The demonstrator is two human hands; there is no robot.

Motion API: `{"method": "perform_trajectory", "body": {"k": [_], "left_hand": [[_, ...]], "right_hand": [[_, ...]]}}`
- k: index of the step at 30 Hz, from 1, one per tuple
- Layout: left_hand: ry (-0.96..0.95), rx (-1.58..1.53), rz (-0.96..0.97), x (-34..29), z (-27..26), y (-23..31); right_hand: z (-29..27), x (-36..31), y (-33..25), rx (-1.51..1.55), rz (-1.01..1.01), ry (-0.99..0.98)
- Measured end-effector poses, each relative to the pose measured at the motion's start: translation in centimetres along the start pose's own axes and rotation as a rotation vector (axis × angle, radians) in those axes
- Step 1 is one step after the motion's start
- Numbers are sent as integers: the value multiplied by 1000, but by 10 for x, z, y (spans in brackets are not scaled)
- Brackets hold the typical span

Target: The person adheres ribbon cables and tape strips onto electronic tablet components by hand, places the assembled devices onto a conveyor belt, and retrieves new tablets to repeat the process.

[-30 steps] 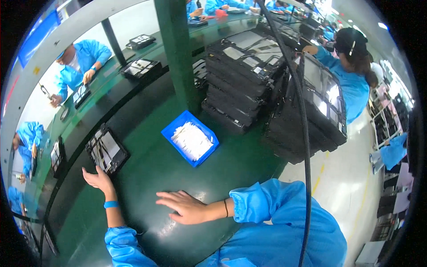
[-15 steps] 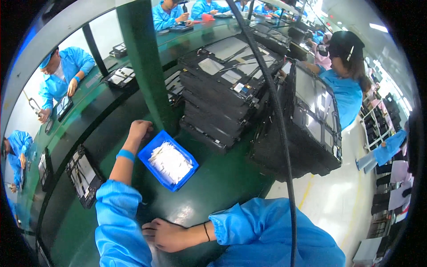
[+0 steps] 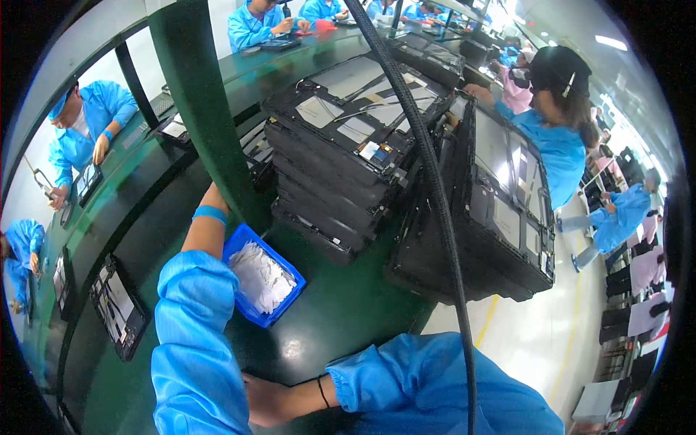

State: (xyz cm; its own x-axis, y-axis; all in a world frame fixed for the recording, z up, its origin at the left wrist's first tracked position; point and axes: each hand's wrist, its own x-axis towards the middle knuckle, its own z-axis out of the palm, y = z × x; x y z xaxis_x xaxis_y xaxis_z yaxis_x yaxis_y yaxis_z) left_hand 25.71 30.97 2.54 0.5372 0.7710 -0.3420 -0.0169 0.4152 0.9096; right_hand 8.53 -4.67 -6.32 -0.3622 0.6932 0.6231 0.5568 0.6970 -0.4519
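My left arm, with a blue band at the wrist, reaches forward past a blue plastic bin (image 3: 288,301). My left hand (image 3: 215,197) passes behind a green post (image 3: 199,94), which hides its fingers. Small white paper-like pieces (image 3: 259,275) fill the bin, which sits on the green table just right of that forearm. My right hand (image 3: 267,403) rests low over the table near my body. The left sleeve covers its fingers, so any hold is hidden.
A tall stack of black-framed panels (image 3: 326,188) stands beyond the bin, with a second, tilted stack (image 3: 471,217) to its right. A single panel (image 3: 118,308) lies at left. A black cable (image 3: 428,152) hangs across the view. Co-workers (image 3: 109,109) in blue sit across the table; another person (image 3: 554,138) stands at right.
My left hand has gone farther forward, behind the post. My right hand's fingers, seen before, are now covered by the left sleeve. The view has shifted, so the stacks sit farther left.
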Motion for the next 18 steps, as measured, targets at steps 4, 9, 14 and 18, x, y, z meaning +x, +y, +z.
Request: {"method": "perform_trajectory", "body": {"k": [4, 9, 14, 18], "left_hand": [[31, 11, 23, 1, -5, -4], [40, 66, 2, 24, -1, -14], [104, 126, 22, 104, -85, -39], [-85, 54, -11, 105, -79, -39]], "right_hand": [[-9, 2, -1, 14, -16, -4], [2, -9, 10, -23, 2, 40], [6, -10, -5, 78, -27, 72], [-6, -9, -1, 45, -18, 76]]}}
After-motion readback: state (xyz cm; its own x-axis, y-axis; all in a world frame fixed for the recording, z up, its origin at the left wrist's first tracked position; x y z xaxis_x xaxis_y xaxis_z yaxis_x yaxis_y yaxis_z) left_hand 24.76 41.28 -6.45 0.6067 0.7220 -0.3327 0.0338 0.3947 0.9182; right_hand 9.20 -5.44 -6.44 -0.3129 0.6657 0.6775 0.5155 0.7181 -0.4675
